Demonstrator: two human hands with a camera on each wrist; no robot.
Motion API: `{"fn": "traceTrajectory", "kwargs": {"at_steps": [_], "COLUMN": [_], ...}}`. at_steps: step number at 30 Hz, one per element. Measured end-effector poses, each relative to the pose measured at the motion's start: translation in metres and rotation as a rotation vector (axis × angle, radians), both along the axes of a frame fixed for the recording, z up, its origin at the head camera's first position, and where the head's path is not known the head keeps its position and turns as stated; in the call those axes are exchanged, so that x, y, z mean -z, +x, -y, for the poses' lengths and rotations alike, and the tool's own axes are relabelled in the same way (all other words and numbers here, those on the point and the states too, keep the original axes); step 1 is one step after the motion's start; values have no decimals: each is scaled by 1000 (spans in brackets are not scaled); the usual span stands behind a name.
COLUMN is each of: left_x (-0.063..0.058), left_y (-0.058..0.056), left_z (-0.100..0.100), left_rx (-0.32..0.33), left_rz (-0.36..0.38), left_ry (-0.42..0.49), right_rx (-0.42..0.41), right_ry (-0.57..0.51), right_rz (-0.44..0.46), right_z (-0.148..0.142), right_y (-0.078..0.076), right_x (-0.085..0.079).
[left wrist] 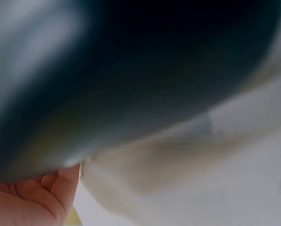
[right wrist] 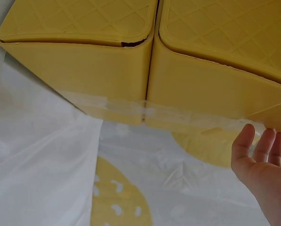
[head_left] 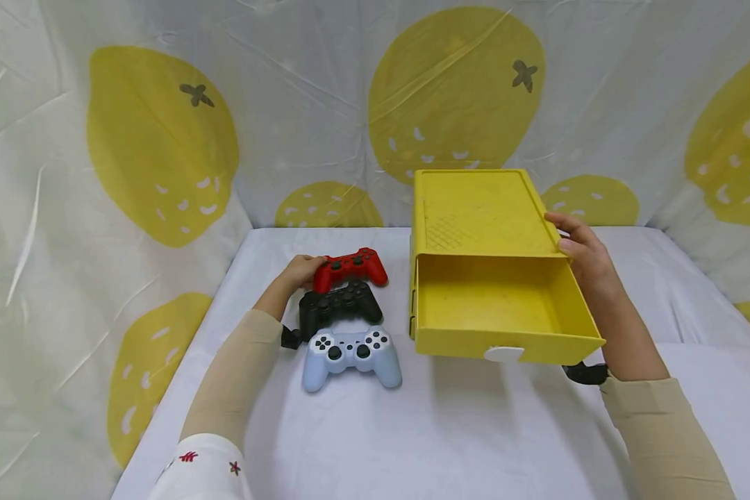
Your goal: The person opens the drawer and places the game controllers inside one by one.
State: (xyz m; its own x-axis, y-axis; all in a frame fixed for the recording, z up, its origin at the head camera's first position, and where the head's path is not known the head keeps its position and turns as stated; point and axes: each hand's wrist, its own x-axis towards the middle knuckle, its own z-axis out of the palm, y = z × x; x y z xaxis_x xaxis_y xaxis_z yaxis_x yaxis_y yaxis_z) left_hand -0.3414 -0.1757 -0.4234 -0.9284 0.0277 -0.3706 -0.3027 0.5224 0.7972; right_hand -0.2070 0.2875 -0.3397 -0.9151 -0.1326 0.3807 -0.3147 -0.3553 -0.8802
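Note:
Three game controllers lie in a column on the white table: a red controller [head_left: 351, 269] at the back, a black controller [head_left: 339, 304] in the middle and a pale blue controller [head_left: 353, 357] in front. My left hand [head_left: 301, 272] holds the red one by its left end. In the left wrist view a dark blurred shape hides most of that hand's work; curled fingers [left wrist: 65, 188] show below it. My right hand [head_left: 584, 253] rests its fingertips on the right side of a yellow drawer box [head_left: 481, 212]. The box's front drawer [head_left: 500, 295] is pulled out, with nothing inside.
A white tab handle [head_left: 503, 354] sticks out from the drawer front. The right wrist view shows two yellow box sections side by side, with clear tape [right wrist: 168, 113] across them. A lemon-print cloth [head_left: 306, 104] encloses the table at the back and sides.

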Motion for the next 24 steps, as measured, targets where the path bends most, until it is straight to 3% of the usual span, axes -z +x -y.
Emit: {"fn": "traceTrajectory", "kwargs": {"at_steps": [6,11,19,24], "left_x": [1,2,-3,-5], "left_y": [-4,-5,-1,1], "left_z": [1,1,-4,-5], "left_rx": [52,32,-77,-149], "left_rz": [55,69,-94,-150], "left_ry": [61,122,178,241], "right_rx": [-12,-58,-8,-1], "right_ry": [0,-15,-6,-1], "right_rz": [2,-7,-2,20], "right_z": [0,-2,-1,0], "right_y": [-1,-3,-5,-4], "right_x": [1,1,1,-1]}}
